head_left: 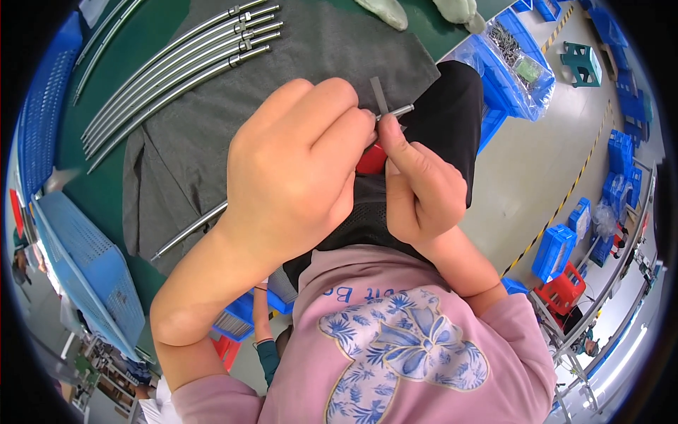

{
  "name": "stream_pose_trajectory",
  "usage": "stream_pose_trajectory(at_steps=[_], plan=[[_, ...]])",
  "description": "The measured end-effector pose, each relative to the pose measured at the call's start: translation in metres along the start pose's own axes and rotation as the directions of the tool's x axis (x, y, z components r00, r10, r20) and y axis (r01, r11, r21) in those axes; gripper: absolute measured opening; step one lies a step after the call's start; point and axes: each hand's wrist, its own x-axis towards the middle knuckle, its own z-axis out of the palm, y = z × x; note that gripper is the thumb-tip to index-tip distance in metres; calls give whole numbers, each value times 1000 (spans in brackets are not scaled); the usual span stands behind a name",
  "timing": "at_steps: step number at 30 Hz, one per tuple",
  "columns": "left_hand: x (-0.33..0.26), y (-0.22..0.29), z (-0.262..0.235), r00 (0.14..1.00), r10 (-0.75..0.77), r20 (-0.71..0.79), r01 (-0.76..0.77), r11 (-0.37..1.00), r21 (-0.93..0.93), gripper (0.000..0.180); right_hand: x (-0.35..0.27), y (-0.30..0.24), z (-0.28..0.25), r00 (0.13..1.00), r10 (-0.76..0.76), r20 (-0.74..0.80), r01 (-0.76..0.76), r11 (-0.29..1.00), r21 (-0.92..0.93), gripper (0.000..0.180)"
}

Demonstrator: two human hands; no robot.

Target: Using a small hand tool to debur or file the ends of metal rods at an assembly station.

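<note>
My left hand (293, 166) is closed around a slim, shiny metal rod (187, 232). The rod's long end slants down to the left over a grey cloth (318, 42), and its short tip sticks out past my fingers toward the right. With thumb and fingers pinched, my right hand (427, 184) grips a narrow, flat dark grey strip (379, 94) that crosses the rod near that tip. What lies under my left fingers is hidden. Behind both hands a bit of a red thing (371, 161) shows, its kind unclear.
Several similar metal rods (169, 78) lie side by side on the cloth and green table (159, 18). Pale gloves (385, 10) lie at the far edge. Blue baskets (88, 261) stand left; a blue bin (494, 88) with small metal parts stands right. Another person's arm (262, 318) shows below.
</note>
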Motion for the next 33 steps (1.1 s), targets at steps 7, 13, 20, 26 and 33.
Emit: stream_pose_trajectory(at_steps=[7, 13, 20, 26, 33], plan=[[1, -1, 0, 1000, 14, -19, -14, 1000, 12, 18, -1, -1, -1, 1000, -5, 16, 6, 999, -32, 49], [2, 0, -2, 999, 8, 50, -8, 1000, 19, 17, -14, 2, -2, 1000, 12, 7, -12, 1000, -16, 49], [2, 0, 1, 1000, -19, 10, 19, 1000, 1, 18, -19, 3, -2, 1000, 16, -17, -15, 1000, 18, 50], [1, -2, -2, 1000, 16, 10, -17, 999, 29, 17, -12, 0, 4, 998, -9, -56, 10, 1000, 14, 49], [0, 0, -2, 1000, 23, 12, -23, 1000, 17, 18, -9, 0, 8, 997, -21, -77, 23, 999, 24, 49]])
